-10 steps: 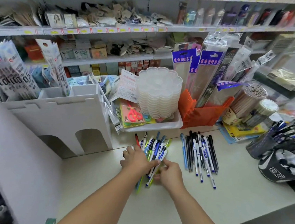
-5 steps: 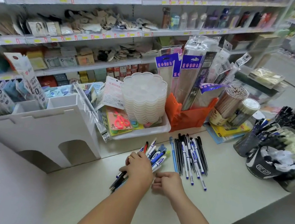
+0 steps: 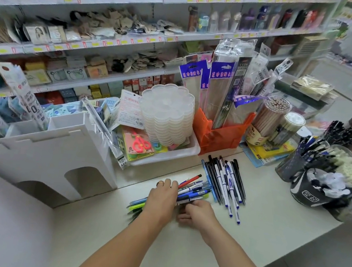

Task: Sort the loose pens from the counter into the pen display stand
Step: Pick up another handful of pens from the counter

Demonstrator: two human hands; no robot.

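A bundle of mixed pens point(image 3: 191, 191), blue, green, red and black, lies slanted on the cream counter point(image 3: 269, 222). My left hand point(image 3: 162, 198), with a ring on one finger, lies over the bundle's middle with its fingers curled round it. My right hand point(image 3: 199, 213) is just to the right, its fingers curled in against the bundle's near side. A second row of black and white-blue pens point(image 3: 225, 180) lies loose to the right, untouched. The white pen display stand point(image 3: 47, 156) stands at the left, its top compartments open.
A white tray point(image 3: 192, 154) with scissors packs and stacked clear palettes sits behind the pens, next to an orange bin point(image 3: 219, 137) of packaged rulers. Pen cups and tubs point(image 3: 315, 179) crowd the right end. Stocked shelves run along the back.
The bundle under my left hand has swung from pointing away to lying slanted, tips up-right. My right hand has closed in against it. The right-hand row of pens has not moved.
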